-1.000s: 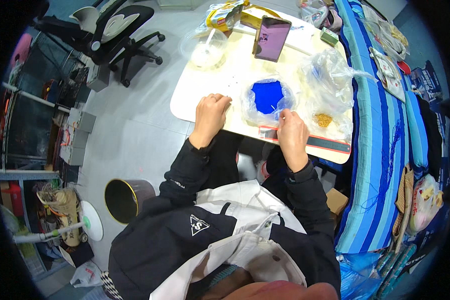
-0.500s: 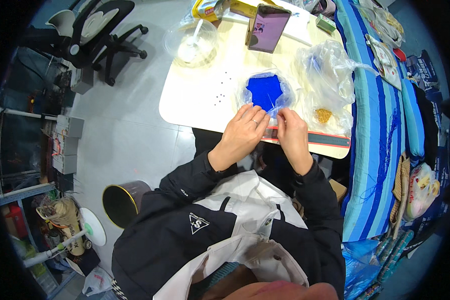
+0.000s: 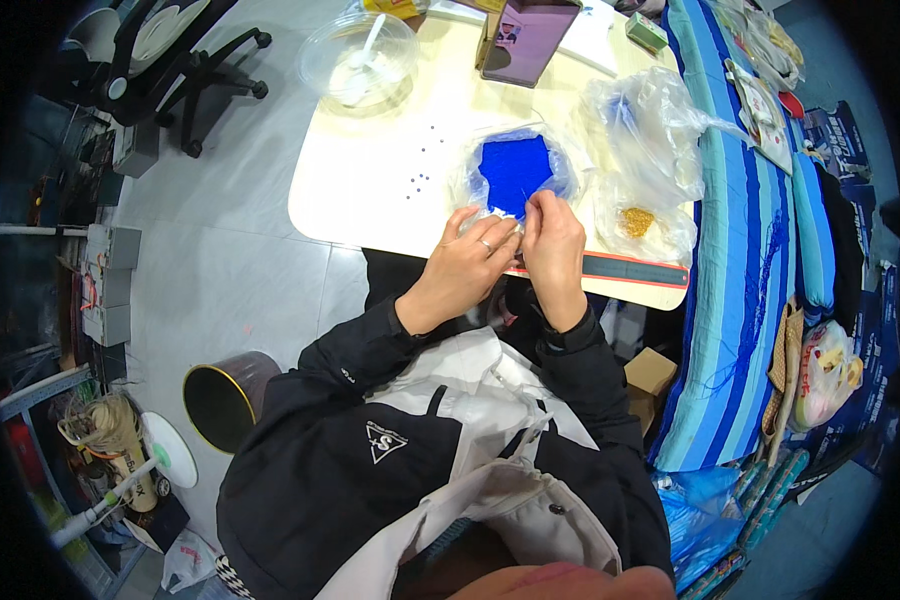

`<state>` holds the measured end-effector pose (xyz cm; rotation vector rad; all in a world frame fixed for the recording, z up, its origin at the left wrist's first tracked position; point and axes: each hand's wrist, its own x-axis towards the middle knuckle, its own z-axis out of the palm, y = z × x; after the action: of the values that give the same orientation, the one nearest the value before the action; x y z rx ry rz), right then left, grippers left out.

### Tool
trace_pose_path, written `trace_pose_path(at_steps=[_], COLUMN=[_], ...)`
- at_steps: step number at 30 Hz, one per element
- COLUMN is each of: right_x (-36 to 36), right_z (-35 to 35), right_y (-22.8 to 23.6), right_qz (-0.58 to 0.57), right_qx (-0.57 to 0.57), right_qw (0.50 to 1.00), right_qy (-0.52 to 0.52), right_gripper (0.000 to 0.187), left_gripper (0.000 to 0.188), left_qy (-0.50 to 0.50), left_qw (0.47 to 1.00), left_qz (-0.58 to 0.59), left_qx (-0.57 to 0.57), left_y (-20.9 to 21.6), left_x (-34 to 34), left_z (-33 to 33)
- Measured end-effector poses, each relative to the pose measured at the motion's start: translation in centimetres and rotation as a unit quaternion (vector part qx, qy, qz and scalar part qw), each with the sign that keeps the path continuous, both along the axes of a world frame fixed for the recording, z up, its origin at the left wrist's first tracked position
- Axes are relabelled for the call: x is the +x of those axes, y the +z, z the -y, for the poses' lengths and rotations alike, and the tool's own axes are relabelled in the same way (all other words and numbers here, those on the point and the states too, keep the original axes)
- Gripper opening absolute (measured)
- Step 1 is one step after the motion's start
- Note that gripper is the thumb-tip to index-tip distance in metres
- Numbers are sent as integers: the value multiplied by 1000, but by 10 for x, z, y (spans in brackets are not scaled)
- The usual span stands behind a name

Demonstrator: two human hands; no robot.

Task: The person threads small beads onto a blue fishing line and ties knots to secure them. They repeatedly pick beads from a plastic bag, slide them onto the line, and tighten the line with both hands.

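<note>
A heap of bright blue, fine-grained material (image 3: 516,172) lies in a clear plastic bag (image 3: 568,172), spread like a shallow bowl near the table's front edge. At its near rim, my left hand (image 3: 467,258) has its fingers bent together, a ring on one of them. What these fingertips hold is hidden. Close beside it, my right hand (image 3: 555,245) pinches thumb and forefinger over the edge of the blue heap. A faint thin line shows by those fingertips, too fine to name. A dark ruler-like strip with a red border (image 3: 630,270) lies partly beneath the right hand.
Small gold grains (image 3: 636,222) rest in clear plastic at the right, below a crumpled bag (image 3: 645,130). Several dark dots (image 3: 422,180) lie on the table (image 3: 345,205). A clear tub (image 3: 355,70) and a propped phone (image 3: 530,40) stand behind. Striped blue cloth (image 3: 715,330) borders the right.
The whole view has shifted, so the table sits slightly further left and up. My right hand has drawn closer to the left and reaches a little further over the blue heap.
</note>
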<state>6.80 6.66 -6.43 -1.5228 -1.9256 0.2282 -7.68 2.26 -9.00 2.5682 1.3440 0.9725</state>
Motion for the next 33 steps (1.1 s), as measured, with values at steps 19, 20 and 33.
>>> trace_pose_path(at_steps=[19,20,33], right_x=[1,3,-3], right_z=[2,4,0], right_y=[1,3,3], right_qz=[-42,-50,-25], right_qx=[8,9,-14], right_qw=[999,999,999], right_qy=[3,4,-18], right_gripper=[3,2,3], left_gripper=[33,33,30], left_qy=[1,2,1], left_qw=[999,999,999], left_qz=[42,43,40], left_qx=[-14,-12,-13], left_y=[-1,-1,1], left_x=[1,1,1], left_z=[0,0,-1])
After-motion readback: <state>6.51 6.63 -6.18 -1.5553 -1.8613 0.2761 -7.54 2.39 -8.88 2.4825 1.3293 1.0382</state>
